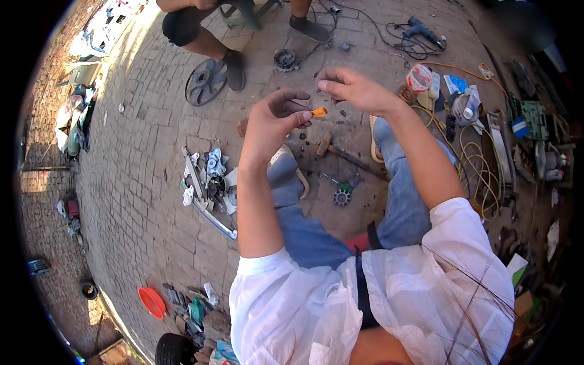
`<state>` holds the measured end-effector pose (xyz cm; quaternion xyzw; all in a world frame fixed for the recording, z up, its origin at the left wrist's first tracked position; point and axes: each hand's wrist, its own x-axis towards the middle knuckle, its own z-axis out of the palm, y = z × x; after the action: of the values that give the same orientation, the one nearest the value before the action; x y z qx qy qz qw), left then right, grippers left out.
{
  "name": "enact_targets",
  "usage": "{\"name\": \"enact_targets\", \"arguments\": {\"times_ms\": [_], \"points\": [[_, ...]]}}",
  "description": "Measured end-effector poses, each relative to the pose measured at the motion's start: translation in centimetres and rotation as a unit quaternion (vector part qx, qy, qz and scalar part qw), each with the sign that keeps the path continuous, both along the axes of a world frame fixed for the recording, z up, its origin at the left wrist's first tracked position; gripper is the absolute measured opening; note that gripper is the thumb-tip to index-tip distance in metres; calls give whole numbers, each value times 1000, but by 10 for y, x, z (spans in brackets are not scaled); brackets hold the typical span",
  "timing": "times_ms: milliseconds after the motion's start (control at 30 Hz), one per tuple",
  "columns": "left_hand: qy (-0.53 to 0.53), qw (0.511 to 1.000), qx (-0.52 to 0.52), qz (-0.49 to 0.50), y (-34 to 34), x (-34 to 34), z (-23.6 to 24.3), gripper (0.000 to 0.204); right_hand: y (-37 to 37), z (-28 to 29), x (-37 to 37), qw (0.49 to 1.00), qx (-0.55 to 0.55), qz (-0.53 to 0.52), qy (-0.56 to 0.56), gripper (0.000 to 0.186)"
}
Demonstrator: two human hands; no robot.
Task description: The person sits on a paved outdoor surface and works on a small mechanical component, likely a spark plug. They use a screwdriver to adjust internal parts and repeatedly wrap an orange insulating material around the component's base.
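My left hand (274, 115) pinches a small orange piece (319, 112) between thumb and fingertips; its exact kind is too small to make out. The fingers of that hand look dark with grime. Just beyond and to the right, my right hand (360, 92) is closed, thumb against curled fingers, apart from the orange piece. Whatever its fingertips may hold cannot be made out. Below both hands a hammer (324, 145) lies on the paving between my feet. Nearer to me are a green-handled tool (345, 185) and a grey toothed wheel (342, 198).
Across from me a person's shoe (233, 70) stands beside a black fan wheel (198, 91). A round motor part (284, 59) lies nearby. Farther right are a blue power tool (424, 33) and a yellow hose (480, 176). Metal scraps (214, 190) lie left; a red bowl (152, 303) sits lower left.
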<state>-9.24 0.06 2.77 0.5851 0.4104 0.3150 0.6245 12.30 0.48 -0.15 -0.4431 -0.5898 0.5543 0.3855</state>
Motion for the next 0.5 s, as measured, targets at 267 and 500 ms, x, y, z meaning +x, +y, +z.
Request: {"name": "enact_targets", "arguments": {"times_ms": [267,500], "points": [[150,926,236,255,4,8,-18,26,-24,18,-32,999,-16,33,36,20],[-258,955,-90,118,2,-7,10,27,-8,-3,-20,998,49,20,-23,19]]}}
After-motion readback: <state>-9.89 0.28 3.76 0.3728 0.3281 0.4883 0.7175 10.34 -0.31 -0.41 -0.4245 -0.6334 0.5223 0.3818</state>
